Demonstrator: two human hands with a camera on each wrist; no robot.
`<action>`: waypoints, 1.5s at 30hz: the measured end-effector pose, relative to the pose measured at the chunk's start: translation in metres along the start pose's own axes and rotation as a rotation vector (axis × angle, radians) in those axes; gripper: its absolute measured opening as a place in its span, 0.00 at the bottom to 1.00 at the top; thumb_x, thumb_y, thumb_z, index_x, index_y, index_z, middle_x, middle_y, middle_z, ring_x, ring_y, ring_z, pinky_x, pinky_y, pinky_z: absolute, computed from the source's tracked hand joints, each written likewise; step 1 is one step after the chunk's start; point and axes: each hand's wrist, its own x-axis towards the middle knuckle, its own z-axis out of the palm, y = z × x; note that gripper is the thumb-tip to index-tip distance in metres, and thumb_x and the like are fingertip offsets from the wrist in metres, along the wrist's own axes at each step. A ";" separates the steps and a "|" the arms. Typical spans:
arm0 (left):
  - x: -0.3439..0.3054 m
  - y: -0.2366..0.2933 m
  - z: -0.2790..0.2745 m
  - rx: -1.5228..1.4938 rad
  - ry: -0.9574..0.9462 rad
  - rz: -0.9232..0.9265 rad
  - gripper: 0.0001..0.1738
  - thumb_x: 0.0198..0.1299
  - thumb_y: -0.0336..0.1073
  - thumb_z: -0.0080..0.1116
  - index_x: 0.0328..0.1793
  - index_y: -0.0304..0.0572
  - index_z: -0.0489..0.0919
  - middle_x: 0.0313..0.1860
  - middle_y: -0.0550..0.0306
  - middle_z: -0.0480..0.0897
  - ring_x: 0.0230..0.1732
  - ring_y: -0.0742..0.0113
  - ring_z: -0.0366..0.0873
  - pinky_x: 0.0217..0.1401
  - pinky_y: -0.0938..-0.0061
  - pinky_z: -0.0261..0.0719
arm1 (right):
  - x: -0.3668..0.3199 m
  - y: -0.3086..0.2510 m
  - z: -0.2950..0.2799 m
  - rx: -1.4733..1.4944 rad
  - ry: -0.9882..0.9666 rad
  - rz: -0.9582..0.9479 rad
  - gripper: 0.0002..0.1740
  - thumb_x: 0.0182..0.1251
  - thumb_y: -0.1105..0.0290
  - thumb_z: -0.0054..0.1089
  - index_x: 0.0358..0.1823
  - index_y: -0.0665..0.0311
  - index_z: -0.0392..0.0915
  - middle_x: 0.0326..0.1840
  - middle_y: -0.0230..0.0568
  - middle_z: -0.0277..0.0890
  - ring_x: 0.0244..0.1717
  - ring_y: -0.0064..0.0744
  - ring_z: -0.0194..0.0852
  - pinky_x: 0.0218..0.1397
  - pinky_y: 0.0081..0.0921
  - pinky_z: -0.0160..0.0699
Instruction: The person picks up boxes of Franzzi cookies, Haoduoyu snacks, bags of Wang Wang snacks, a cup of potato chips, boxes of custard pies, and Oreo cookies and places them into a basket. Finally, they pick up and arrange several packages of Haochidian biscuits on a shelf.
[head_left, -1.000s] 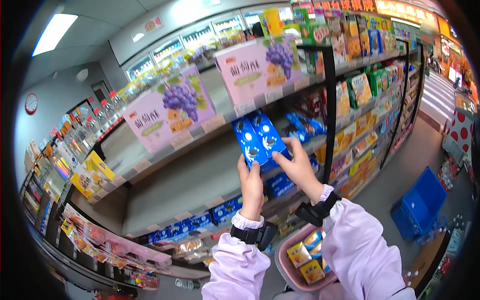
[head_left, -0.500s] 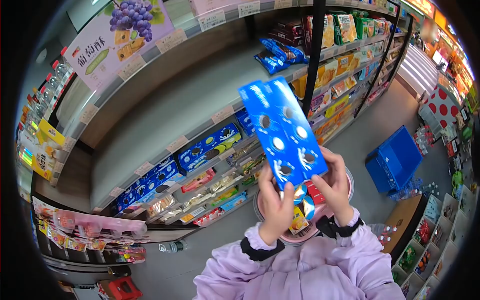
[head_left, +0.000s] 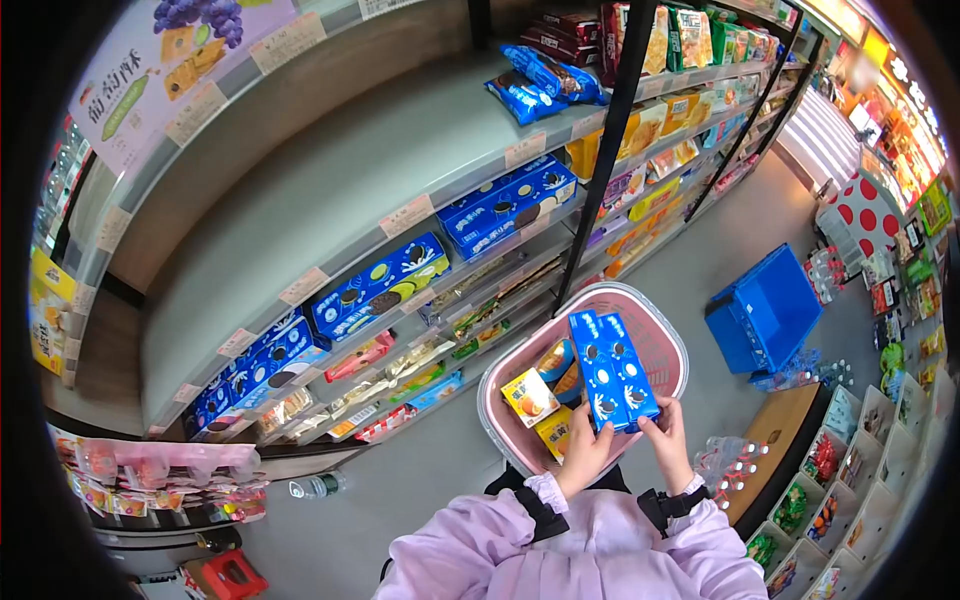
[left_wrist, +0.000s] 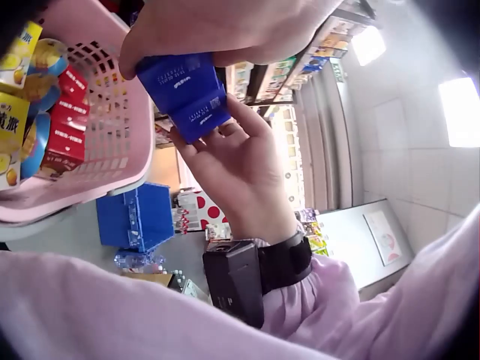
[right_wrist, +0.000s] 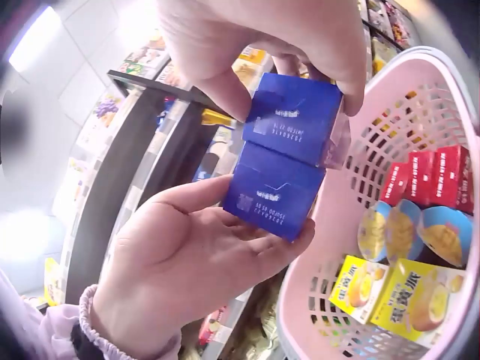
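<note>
Two long blue cookie boxes point(head_left: 610, 372) lie side by side between the hands, over the pink basket point(head_left: 490, 405). The left hand point(head_left: 583, 455) grips their near end from the left, and the right hand point(head_left: 668, 447) holds the same end from the right. In the right wrist view the blue box ends point(right_wrist: 277, 187) touch each other, with thumbs and fingers round their sides. Yellow boxes point(head_left: 530, 396), blue-rimmed cups point(right_wrist: 444, 234) and red boxes point(right_wrist: 452, 176) are in the basket.
Shelves with blue boxes point(head_left: 508, 205) and blue bags point(head_left: 550, 85) stand on the left. A blue crate point(head_left: 765, 310) is on the floor to the right, near plastic bottles point(head_left: 728, 465) and a cardboard box point(head_left: 775, 440).
Both hands have brought the two blue boxes from the shelf down and over the basket. The head view has tilted down, showing more of the basket and floor.
</note>
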 end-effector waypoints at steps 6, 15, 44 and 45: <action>0.003 -0.048 0.040 -0.035 0.005 -0.212 0.27 0.58 0.34 0.55 0.60 0.27 0.62 0.51 0.40 0.70 0.51 0.53 0.71 0.55 0.67 0.69 | 0.019 0.041 -0.027 -0.085 -0.017 0.156 0.19 0.59 0.75 0.57 0.50 0.66 0.63 0.46 0.37 0.70 0.46 0.24 0.68 0.52 0.23 0.68; 0.036 -0.085 0.098 -0.083 0.181 -0.268 0.27 0.57 0.30 0.55 0.61 0.28 0.62 0.54 0.41 0.69 0.56 0.55 0.70 0.59 0.68 0.68 | 0.084 0.068 -0.067 -0.252 -0.156 0.121 0.20 0.56 0.77 0.59 0.48 0.66 0.62 0.47 0.40 0.69 0.48 0.28 0.68 0.54 0.25 0.66; 0.092 -0.133 0.142 -0.081 0.294 -0.450 0.43 0.46 0.30 0.55 0.68 0.27 0.48 0.55 0.30 0.71 0.56 0.41 0.71 0.58 0.61 0.70 | 0.173 0.115 -0.076 -0.722 -0.463 0.142 0.33 0.51 0.82 0.59 0.61 0.72 0.61 0.53 0.57 0.72 0.55 0.46 0.72 0.58 0.34 0.69; 0.094 -0.133 0.143 -0.086 0.293 -0.472 0.41 0.46 0.29 0.55 0.67 0.29 0.51 0.55 0.32 0.71 0.56 0.42 0.71 0.58 0.62 0.69 | 0.175 0.122 -0.078 -0.746 -0.451 0.145 0.33 0.50 0.82 0.59 0.61 0.72 0.61 0.53 0.57 0.72 0.55 0.46 0.72 0.58 0.33 0.69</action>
